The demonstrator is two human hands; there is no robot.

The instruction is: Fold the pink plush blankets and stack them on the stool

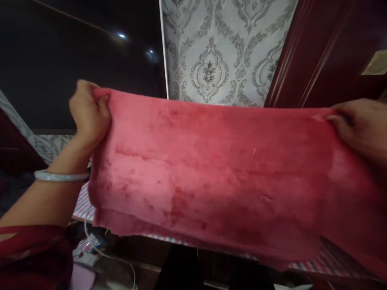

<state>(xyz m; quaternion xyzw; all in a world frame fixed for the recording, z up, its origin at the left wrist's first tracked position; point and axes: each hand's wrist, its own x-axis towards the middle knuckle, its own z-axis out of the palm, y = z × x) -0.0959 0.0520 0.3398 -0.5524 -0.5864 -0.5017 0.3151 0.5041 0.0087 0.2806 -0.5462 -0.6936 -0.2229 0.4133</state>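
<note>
A red plush cloth is stretched out between my two hands in front of me. Its top edge runs nearly straight across the view, and its lower part hangs over the edge of a striped surface. My left hand, with a pale bangle on the wrist, pinches the cloth's upper left corner. At the right edge of the view, my right hand grips the upper right part, thumb in front. Darker marks and creases cross the nap. Beyond my right hand, more of the cloth drapes down in shadow.
Beneath the cloth lies a pink, blue and white striped cover. A white cable hangs at lower left near a pink object. Behind stand a large black glossy screen, patterned wallpaper and a dark red door.
</note>
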